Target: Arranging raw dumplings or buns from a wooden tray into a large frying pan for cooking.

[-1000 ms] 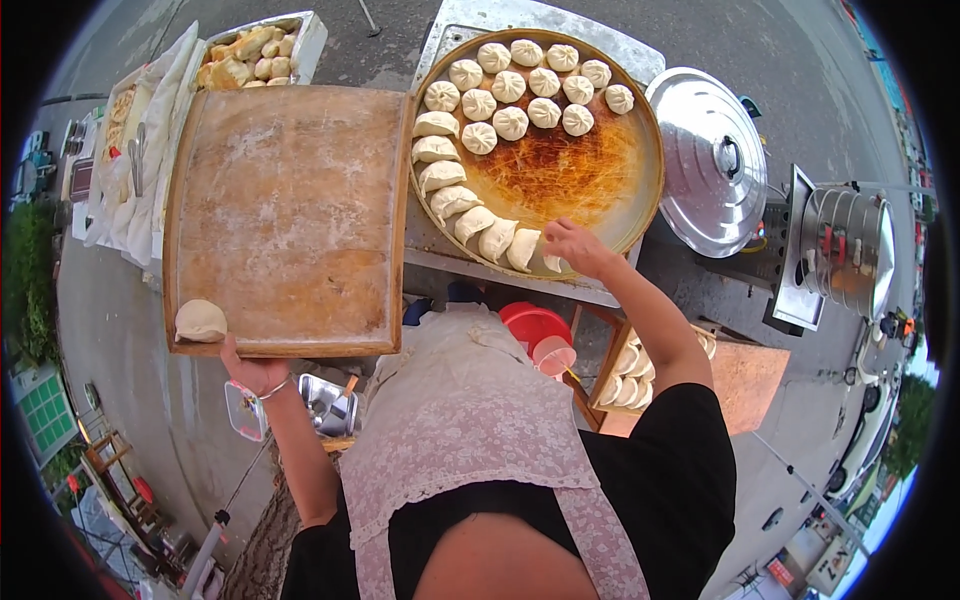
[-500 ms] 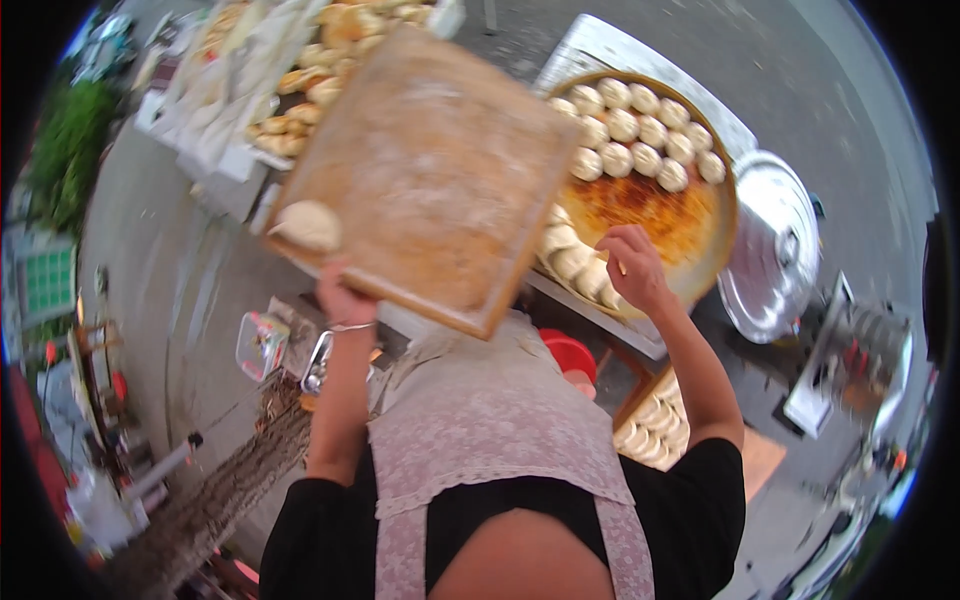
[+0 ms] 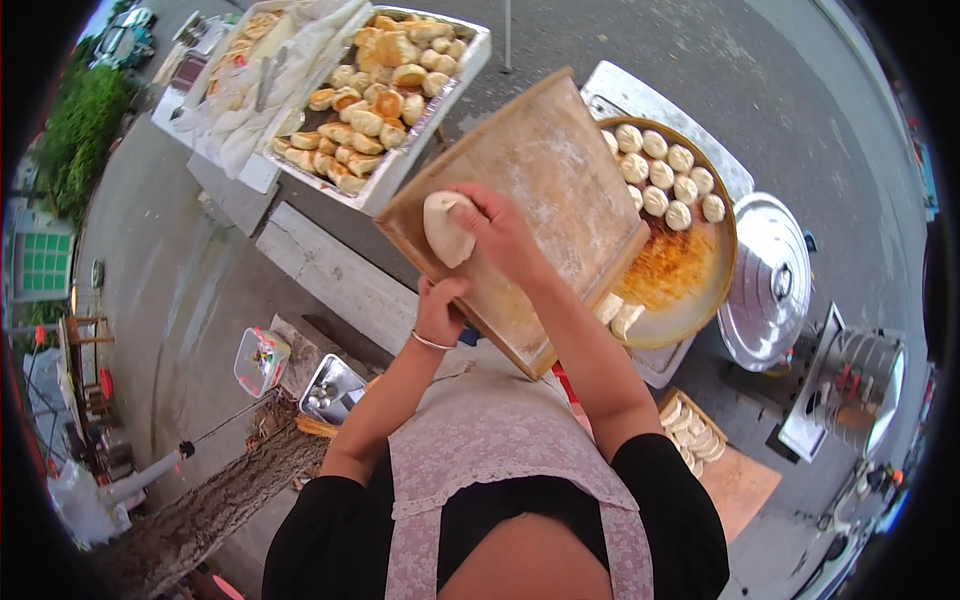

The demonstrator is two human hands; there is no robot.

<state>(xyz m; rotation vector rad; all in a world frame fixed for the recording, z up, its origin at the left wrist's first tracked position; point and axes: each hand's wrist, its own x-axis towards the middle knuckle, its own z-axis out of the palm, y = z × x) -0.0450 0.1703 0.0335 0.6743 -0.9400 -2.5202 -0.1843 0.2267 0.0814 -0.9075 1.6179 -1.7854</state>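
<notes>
A flour-dusted wooden tray (image 3: 565,170) is held up in front of me, its near edge gripped by my left hand (image 3: 441,312). One pale, uncooked half-moon dumpling (image 3: 446,232) lies at the tray's left corner. My right hand (image 3: 503,238) reaches across the board with its thumb and fingers closed on that dumpling. The tray covers the left part of a large round pan (image 3: 712,308). Pleated round buns (image 3: 658,173) sit in the pan's far half, and a few half-moon dumplings (image 3: 627,320) show at its near left edge.
Browned buns and dumplings fill a white-sided tray (image 3: 478,55) at far left, beside trays under crumpled cloth (image 3: 235,115). A metal lid (image 3: 760,320) leans right of the pan. More raw dumplings lie in a wooden tray (image 3: 718,435) below. A metal container (image 3: 338,385) stands at lower left.
My right hand has moved left from over the pan onto the dumpling on the tray. My left hand and the tray have shifted right, covering more of the pan's dumplings.
</notes>
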